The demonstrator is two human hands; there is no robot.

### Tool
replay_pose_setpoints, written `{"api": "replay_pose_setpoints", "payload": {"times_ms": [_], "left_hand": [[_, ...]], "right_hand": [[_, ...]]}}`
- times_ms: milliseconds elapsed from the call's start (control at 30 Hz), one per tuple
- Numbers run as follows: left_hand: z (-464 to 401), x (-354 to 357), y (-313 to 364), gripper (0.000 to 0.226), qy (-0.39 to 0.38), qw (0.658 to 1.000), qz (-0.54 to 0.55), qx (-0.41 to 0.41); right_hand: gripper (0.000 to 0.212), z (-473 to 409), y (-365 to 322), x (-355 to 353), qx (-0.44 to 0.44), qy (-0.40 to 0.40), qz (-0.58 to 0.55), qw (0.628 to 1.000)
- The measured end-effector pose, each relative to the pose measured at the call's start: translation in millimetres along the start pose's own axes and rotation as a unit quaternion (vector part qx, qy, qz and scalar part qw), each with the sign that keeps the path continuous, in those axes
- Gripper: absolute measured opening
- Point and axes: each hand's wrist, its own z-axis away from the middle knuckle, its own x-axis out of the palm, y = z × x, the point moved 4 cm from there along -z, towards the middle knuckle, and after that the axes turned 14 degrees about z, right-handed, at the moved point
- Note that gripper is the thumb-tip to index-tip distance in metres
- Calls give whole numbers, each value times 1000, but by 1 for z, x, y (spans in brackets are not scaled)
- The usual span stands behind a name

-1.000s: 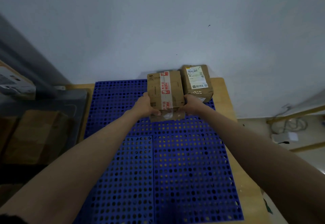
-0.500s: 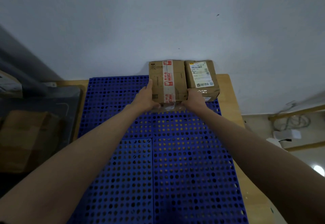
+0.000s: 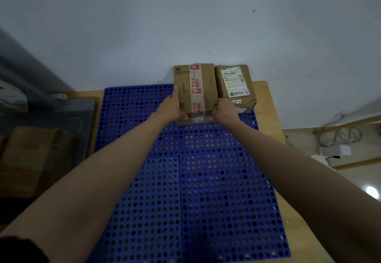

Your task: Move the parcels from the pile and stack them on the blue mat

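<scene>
Head view: over the last second the red-taped parcel [image 3: 194,88] has gone from raised and tilted to sitting square at the far edge of the blue mat [image 3: 206,190], touching the labelled parcel [image 3: 235,86]. Left hand [image 3: 172,110] and right hand [image 3: 225,111] still clasp its near corners. Placement looks nearly done; release is probably next.

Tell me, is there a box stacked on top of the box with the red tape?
No, nothing sits on the red-taped box; the only other parcel, the box with the white label, stands beside it on the blue mat.
</scene>
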Motion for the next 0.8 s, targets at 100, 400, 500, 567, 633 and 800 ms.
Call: {"api": "replay_pose_setpoints", "payload": {"times_ms": [100,400,500,567,633,800], "left_hand": [[8,1,7,126,-2,999,-47,-5],[50,-15,15,105,1,996,-87,-8],[74,-22,16,85,-12,993,-121,7],[92,-25,14,79,-32,989,-142,3],[111,-30,10,78,-42,986,-159,-5],[164,-46,-1,72,-60,983,-174,-27]], "right_hand": [[20,10,-1,-2,5,1,-3,1000],[41,45,-3,-37,-1,-15,-30,999],[40,66,-7,-49,-20,-31,-20,999],[31,82,-11,-57,-35,-41,-16,998],[18,100,-16,-64,-56,-49,-2,997],[18,148,-37,-75,-98,-92,8,991]]}}
